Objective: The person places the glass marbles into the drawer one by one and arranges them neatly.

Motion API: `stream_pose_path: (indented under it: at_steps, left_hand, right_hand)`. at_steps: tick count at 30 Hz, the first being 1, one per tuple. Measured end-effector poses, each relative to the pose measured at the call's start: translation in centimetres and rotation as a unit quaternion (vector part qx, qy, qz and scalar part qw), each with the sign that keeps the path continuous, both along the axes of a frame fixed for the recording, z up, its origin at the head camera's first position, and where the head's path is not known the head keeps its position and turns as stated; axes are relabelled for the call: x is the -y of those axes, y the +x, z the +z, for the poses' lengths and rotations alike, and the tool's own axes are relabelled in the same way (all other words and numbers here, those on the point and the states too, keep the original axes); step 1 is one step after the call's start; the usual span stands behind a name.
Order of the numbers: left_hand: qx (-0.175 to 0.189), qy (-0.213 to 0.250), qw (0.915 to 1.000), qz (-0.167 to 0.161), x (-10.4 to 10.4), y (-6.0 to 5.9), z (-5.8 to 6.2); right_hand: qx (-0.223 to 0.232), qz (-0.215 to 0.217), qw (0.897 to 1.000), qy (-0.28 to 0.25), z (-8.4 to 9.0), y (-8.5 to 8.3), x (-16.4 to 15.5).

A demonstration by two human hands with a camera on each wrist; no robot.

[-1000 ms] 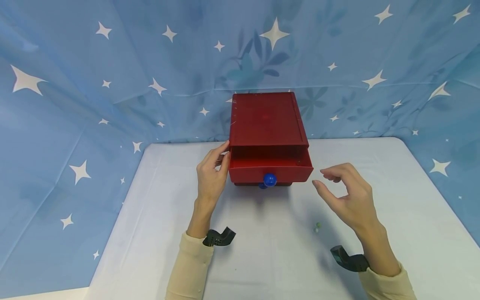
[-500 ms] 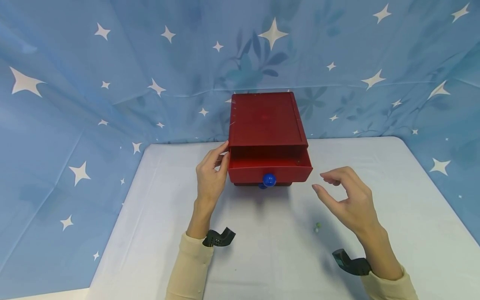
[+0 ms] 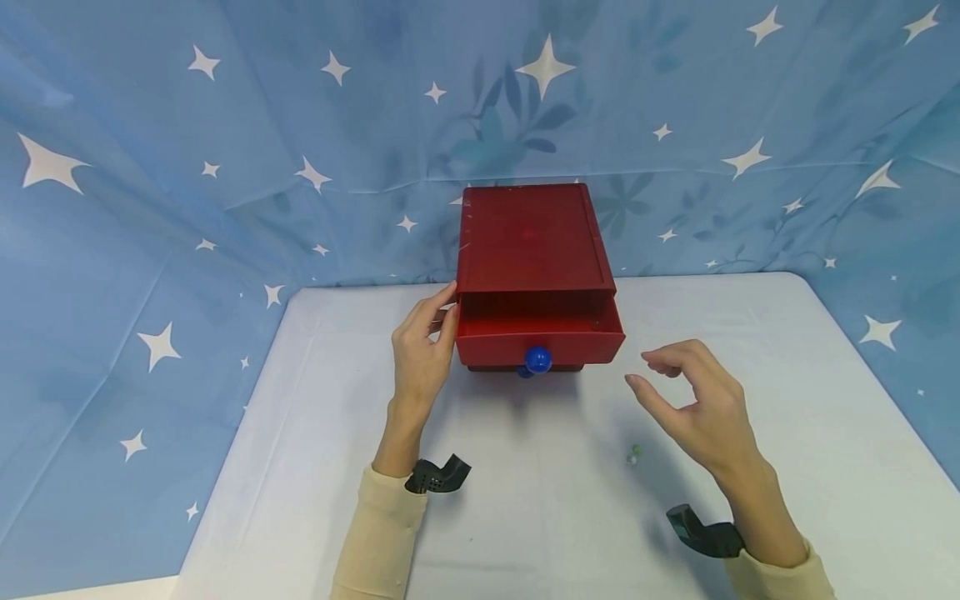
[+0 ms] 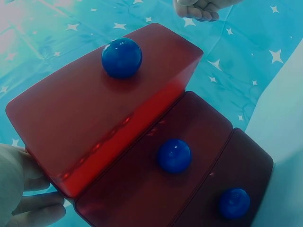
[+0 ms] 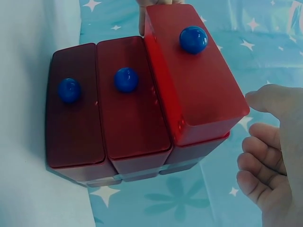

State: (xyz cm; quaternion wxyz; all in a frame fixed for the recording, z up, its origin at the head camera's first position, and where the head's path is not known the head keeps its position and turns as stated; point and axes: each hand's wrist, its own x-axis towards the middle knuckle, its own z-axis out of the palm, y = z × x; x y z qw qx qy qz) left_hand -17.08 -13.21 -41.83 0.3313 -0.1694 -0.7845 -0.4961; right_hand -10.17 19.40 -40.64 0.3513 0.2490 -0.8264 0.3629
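A small red drawer cabinet (image 3: 534, 237) stands on the table against the back curtain. Its top drawer (image 4: 85, 99) is pulled partway out, and the inside that shows holds nothing visible. Each drawer front carries a round blue knob (image 3: 538, 360); in both wrist views the two lower drawers (image 5: 135, 118) sit closed. My left hand (image 3: 423, 350) rests its fingertips and thumb against the cabinet's left side, beside the pulled-out drawer. To the right of the drawer my right hand (image 3: 701, 400) hovers with fingers loosely bent and thumb apart, holding nothing.
A white cloth covers the table (image 3: 525, 517). Right of the middle lies a tiny green and whitish speck (image 3: 634, 454). A blue curtain (image 3: 360, 125) with white stars hangs behind and at the sides. Each wrist wears a black camera mount (image 3: 438, 475).
My right hand has drifted slightly down and away from the drawer's right corner. The left hand, the cabinet and the drawer have stayed in place.
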Motion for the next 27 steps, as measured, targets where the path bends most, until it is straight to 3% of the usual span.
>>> stream_pose_path:
  at_steps: [27]
  left_hand:
    - [0.002, 0.003, 1.0000, -0.001, 0.0, 0.0, 0.1]
  right_hand:
    - [0.024, -0.009, 1.000, 0.005, -1.5, 0.8, -0.7]
